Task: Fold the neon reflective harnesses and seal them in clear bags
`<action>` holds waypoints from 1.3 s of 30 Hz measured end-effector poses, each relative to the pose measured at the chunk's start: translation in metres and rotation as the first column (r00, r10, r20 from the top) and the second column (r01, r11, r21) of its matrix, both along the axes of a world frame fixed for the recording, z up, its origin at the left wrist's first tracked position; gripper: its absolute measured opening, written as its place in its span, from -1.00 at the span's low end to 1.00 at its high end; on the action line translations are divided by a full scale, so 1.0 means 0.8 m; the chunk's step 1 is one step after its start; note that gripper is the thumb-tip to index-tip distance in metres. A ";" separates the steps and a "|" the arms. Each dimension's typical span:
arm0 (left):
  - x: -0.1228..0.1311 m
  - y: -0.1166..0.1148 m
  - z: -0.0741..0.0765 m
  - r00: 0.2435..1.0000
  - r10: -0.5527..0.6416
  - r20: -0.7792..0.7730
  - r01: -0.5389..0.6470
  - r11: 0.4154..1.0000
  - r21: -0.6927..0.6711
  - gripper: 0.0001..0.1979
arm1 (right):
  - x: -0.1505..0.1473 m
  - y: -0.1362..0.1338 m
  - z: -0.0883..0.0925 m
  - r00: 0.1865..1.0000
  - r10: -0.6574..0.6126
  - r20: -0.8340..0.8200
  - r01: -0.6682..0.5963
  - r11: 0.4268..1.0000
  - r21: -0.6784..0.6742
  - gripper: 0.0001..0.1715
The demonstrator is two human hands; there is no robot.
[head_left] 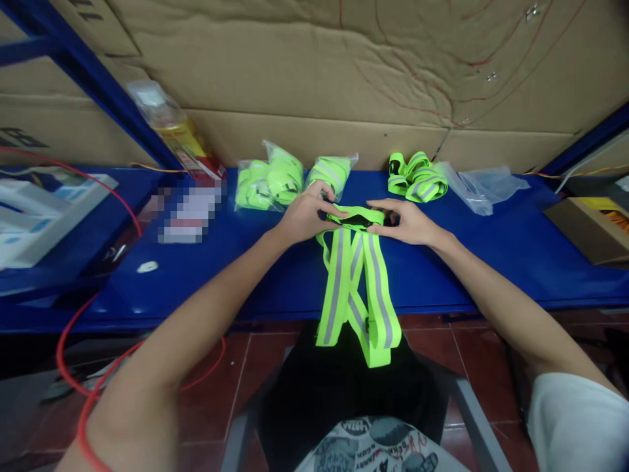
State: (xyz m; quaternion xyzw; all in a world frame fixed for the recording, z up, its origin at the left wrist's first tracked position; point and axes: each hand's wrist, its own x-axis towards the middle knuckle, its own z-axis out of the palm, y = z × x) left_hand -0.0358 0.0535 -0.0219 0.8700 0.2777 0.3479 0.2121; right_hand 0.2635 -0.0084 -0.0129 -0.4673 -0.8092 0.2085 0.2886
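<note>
A neon yellow-green reflective strap harness with grey stripes hangs over the front edge of the blue table toward my lap. My left hand pinches the left end of its folded top band. At the other end of that band, my right hand grips it between thumb and fingers. A black part shows inside the fold between both hands. Just behind my left hand lies a clear bag with a folded strap. Behind my right hand rests a loose coiled reflective strap.
More bagged straps lie back left, near a capped bottle. An empty-looking plastic bag lies back right, and an open cardboard box stands far right. A red hose loops at left. Cardboard walls the back.
</note>
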 end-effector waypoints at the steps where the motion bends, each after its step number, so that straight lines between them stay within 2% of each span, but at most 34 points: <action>1: -0.002 0.000 0.004 1.000 -0.022 -0.009 0.022 0.999 -0.050 -0.76 | -0.001 0.001 -0.001 1.000 0.003 0.006 -0.003 1.000 0.001 -0.02; 4: -0.010 0.000 0.014 0.993 -0.117 -0.031 0.103 0.952 -0.288 -0.70 | -0.003 0.003 0.000 0.999 0.029 0.012 -0.029 1.000 -0.010 -0.09; 7: -0.016 -0.002 0.022 0.986 -0.168 0.019 0.152 0.836 -0.527 -0.43 | -0.006 -0.001 0.003 0.998 0.064 0.000 -0.064 0.998 -0.006 -0.20; 9: -0.018 -0.002 0.024 0.978 -0.173 0.113 0.205 0.755 -0.623 -0.24 | -0.008 -0.006 0.005 0.996 0.085 -0.019 -0.085 0.996 0.011 -0.26; 11: -0.016 -0.003 0.023 0.970 -0.159 0.186 0.243 0.710 -0.661 -0.19 | -0.011 -0.012 0.006 0.996 0.089 -0.033 -0.088 0.996 0.023 -0.29; 13: -0.012 -0.004 0.019 0.975 -0.134 0.176 0.218 0.725 -0.654 -0.28 | -0.014 -0.017 0.006 0.997 0.074 -0.031 -0.073 0.997 0.036 -0.32; 16: -0.005 -0.007 0.011 0.989 -0.113 0.099 0.149 0.801 -0.579 -0.51 | -0.018 -0.021 0.007 0.998 0.052 -0.035 -0.050 0.996 0.069 -0.36; 19: -0.001 -0.009 0.003 0.991 -0.077 0.106 0.114 0.902 -0.417 -0.60 | -0.016 -0.021 0.011 0.997 0.055 -0.052 -0.052 0.997 0.049 -0.28; 22: -0.001 -0.013 0.002 0.994 -0.016 0.109 0.038 0.979 -0.201 -0.63 | -0.011 -0.020 0.016 0.994 0.066 -0.087 -0.071 0.996 -0.054 -0.16; 24: -0.002 -0.015 0.003 0.996 -0.001 0.087 0.009 0.996 -0.090 -0.66 | -0.007 -0.017 0.017 0.992 0.063 -0.108 -0.071 0.995 -0.073 -0.27; 27: -0.001 -0.016 0.004 0.999 -0.034 0.025 0.034 0.999 0.018 -0.72 | -0.004 -0.012 0.015 0.993 0.083 -0.082 -0.080 0.996 0.039 -0.52; 29: 0.000 -0.014 0.003 0.997 -0.064 -0.038 0.067 0.996 0.062 -0.68 | -0.002 -0.010 0.013 0.994 0.105 -0.038 -0.101 0.989 0.106 -0.60; 31: 0.000 -0.012 0.002 0.993 -0.070 -0.089 0.078 0.993 0.085 -0.61 | 0.000 -0.009 0.013 0.993 0.115 -0.010 -0.114 0.987 0.112 -0.58; 33: -0.002 -0.010 0.005 0.990 -0.065 -0.121 0.074 0.994 0.075 -0.56 | 0.003 -0.010 0.015 0.994 0.111 -0.019 -0.110 0.993 0.047 -0.54; 36: -0.009 -0.011 0.014 0.980 -0.126 -0.153 0.124 0.992 -0.025 -0.53 | 0.006 -0.009 0.016 0.993 0.096 -0.063 -0.100 0.993 -0.067 -0.49; 39: -0.014 -0.014 0.022 0.961 -0.234 -0.147 0.207 0.962 -0.177 -0.55 | 0.009 -0.005 0.012 0.997 0.047 -0.065 -0.051 0.997 -0.066 -0.17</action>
